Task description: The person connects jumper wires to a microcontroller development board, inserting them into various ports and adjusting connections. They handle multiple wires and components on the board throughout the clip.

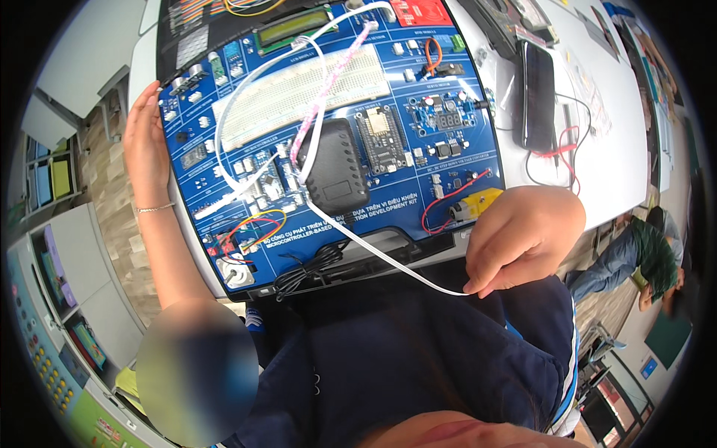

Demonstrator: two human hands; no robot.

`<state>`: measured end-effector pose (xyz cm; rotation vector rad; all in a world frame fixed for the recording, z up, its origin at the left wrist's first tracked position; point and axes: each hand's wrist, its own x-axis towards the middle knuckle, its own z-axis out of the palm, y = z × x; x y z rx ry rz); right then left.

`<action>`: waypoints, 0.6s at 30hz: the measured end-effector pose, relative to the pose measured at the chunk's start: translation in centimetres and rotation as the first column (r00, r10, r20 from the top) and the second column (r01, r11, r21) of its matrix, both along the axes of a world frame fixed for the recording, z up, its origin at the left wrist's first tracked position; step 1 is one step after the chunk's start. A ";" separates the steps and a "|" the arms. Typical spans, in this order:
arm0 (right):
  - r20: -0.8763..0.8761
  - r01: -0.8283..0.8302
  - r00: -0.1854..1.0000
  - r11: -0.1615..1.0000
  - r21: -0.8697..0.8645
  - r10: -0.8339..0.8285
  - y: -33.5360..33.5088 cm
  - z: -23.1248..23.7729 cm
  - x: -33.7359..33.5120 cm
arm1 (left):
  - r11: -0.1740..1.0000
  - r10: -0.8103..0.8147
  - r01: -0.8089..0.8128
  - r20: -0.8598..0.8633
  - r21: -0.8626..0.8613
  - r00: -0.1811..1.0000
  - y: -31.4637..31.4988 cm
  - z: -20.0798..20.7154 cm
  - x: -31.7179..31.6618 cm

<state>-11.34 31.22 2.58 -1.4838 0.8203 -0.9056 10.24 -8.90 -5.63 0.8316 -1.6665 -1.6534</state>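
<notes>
My right hand (526,237) is off the near right corner of a blue electronics development board (314,237), thumb and fingers pinched on the end of a white cable (373,252). The cable runs back across the board's near edge and loops over it. My left hand (146,142) lies along the board's left edge, fingers stretched out. On the board sit a black plastic box (334,166), a white breadboard (299,93) and a black microcontroller module (381,140). A pink-and-white wrapped cable section (328,93) crosses the breadboard. A yellow motor (476,203) sits beside my right hand.
A coiled black cable (310,267) lies at the board's near edge. On the white table (609,160) to the right are a black phone-like device (536,97) and red and black test leads (571,153). Another person (635,257) is at the far right.
</notes>
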 end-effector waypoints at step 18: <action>-0.040 0.075 0.996 0.997 -0.031 -0.076 -0.3 0.9 -0.1 | 0.994 -0.056 0.062 -0.076 0.086 0.996 0.0 -0.4 0.1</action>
